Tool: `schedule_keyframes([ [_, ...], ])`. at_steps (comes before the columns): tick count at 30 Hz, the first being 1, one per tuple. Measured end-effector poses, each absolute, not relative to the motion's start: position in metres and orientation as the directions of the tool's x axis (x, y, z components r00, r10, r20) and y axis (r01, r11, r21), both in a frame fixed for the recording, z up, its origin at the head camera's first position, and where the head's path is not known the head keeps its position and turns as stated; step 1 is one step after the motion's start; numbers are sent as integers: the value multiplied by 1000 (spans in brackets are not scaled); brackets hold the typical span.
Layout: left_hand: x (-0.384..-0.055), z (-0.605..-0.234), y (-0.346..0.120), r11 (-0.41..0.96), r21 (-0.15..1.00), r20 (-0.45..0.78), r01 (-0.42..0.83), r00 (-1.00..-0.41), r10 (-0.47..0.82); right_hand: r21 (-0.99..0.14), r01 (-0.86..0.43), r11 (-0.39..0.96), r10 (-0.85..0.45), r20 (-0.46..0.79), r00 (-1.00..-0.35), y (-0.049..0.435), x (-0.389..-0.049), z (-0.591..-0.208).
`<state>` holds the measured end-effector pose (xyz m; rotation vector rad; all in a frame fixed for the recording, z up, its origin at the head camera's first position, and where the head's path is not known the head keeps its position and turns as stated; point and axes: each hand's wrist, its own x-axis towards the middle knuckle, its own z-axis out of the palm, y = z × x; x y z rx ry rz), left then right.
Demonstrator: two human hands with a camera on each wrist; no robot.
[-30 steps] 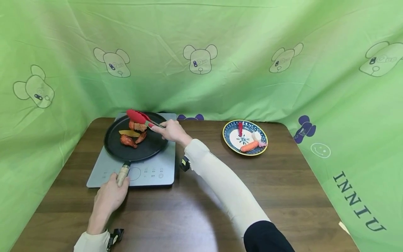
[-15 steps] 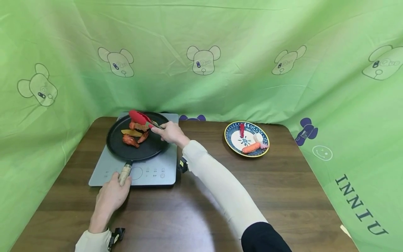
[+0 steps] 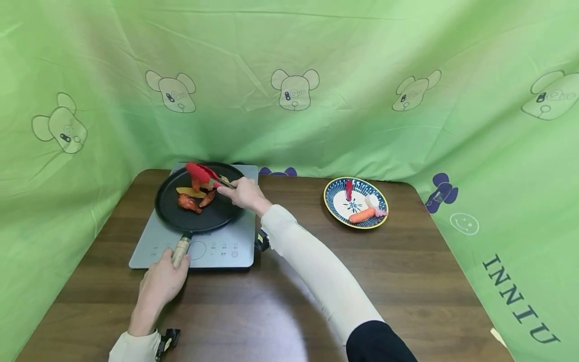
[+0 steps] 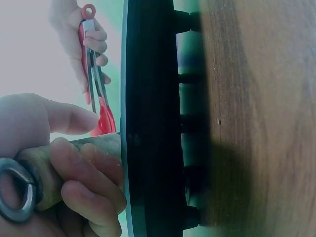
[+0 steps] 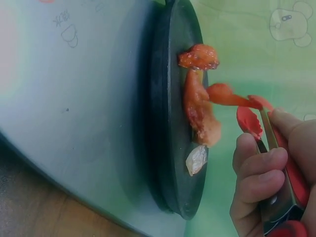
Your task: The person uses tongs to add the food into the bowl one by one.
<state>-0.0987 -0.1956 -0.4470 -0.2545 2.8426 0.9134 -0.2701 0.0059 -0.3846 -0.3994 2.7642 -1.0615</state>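
My left hand [image 3: 164, 281] grips the pale handle [image 3: 181, 251] of a flat black frying pan [image 3: 190, 224]; in the left wrist view its fingers curl round that handle. Red-tipped metal tongs [image 3: 202, 174] are held in my right hand [image 3: 246, 195], low over the back of the pan. The right wrist view has the tongs' arms spread apart, their red tips beside the food. In the pan lie a roasted drumstick [image 3: 189, 202], a smaller brown piece [image 3: 207, 198], a yellow wedge [image 3: 190, 192] and a pale translucent piece [image 5: 196, 160]. An orange-brown piece [image 3: 196, 185] is partly hidden by the tongs.
The pan stands on a grey induction cooker [image 3: 149, 254] at the table's left. On the right, a blue-patterned plate [image 3: 336, 211] bears a sausage [image 3: 362, 215], a red strip [image 3: 349, 190] and a white and pink piece. Green cloth [image 3: 344, 136] rises behind the wooden table [image 3: 407, 281].
The tongs have come down slightly over the orange-brown piece at the pan's back and now cover more of it. My left hand stays on the handle. The whole head view has shifted a little.
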Motion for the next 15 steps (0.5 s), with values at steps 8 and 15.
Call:
schedule_keyframes([
  [8,-99,-448,-195,803,562,-180,-201,-977,-118,-660,-170,732,-288,-73,-955,11,-271,-383],
  [15,-99,-448,-195,806,558,-175,-198,-977,-119,-617,-207,759,-273,-14,-962,21,-271,-382],
])
